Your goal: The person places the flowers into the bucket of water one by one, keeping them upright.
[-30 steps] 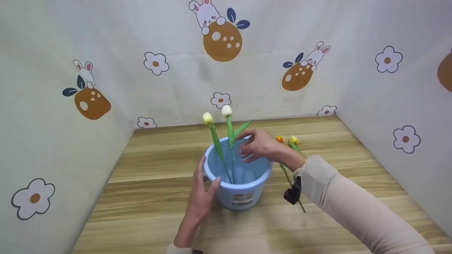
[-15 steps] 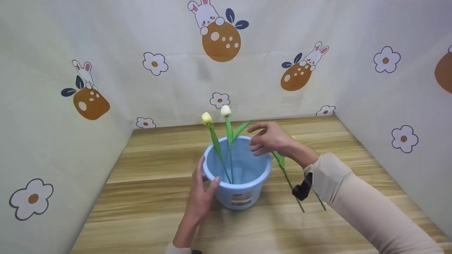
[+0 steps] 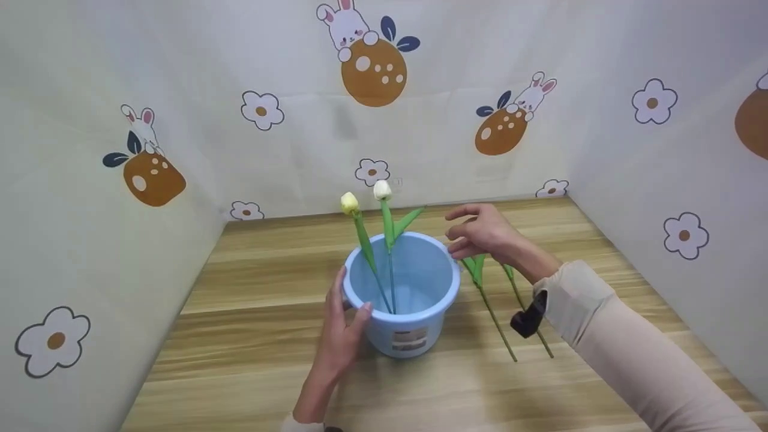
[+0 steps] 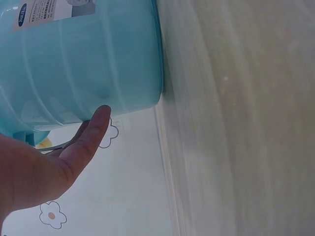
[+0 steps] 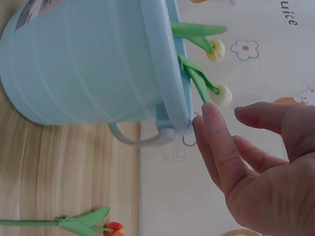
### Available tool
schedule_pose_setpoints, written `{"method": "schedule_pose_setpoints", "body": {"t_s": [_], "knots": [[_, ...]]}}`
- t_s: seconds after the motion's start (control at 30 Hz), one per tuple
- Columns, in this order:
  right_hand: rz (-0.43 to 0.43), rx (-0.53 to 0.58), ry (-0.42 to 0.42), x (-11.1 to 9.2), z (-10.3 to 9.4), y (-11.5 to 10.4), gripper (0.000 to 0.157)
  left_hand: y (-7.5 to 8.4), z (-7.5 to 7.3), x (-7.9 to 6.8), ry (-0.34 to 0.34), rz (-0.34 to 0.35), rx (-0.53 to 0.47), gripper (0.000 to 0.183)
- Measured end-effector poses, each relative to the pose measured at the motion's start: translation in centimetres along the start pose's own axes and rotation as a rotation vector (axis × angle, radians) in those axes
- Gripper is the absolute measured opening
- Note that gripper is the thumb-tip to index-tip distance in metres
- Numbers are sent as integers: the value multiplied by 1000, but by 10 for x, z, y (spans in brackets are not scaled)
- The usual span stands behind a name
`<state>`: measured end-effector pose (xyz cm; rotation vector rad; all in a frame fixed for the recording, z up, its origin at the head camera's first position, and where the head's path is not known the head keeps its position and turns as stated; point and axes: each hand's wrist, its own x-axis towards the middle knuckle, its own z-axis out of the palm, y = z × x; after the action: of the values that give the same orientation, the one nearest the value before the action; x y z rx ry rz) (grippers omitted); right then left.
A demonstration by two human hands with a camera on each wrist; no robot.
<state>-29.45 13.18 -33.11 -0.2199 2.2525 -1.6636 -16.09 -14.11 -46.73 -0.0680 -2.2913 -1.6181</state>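
A light blue bucket (image 3: 408,336) stands upright on the wooden tabletop. Inside it lean a pale yellow tulip (image 3: 350,203) and a white tulip (image 3: 382,191), stems against the near wall. My left hand (image 3: 341,342) rests against the bucket's left side, index finger and thumb spread apart, the thumb near the front rim. My right hand (image 3: 486,231) hovers past the right rim, fingers extended and nothing between them. Under and beside it lie two more tulips, a nearer stem (image 3: 497,324) and a farther stem (image 3: 517,291); their blooms are hidden in the head view. The right wrist view shows one red-orange bloom (image 5: 114,229).
The bucket's handle (image 5: 140,142) hangs along its side in the right wrist view. Cloth walls (image 3: 300,144) printed with rabbits and flowers enclose the tabletop (image 3: 252,288) at the back and both sides. A black device (image 3: 528,318) is strapped on the right wrist.
My right hand has moved right, from above the bucket's inside beside the white tulip to past its right rim. The left hand has stayed against the bucket, and both tulips inside still stand.
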Motion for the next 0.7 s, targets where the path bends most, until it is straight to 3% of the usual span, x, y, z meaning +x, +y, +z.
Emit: {"method": "schedule_pose_setpoints", "body": {"t_s": [0.7], "knots": [[53, -65, 70, -2, -52, 38, 51, 0, 0, 1, -11, -21, 1, 78]]}}
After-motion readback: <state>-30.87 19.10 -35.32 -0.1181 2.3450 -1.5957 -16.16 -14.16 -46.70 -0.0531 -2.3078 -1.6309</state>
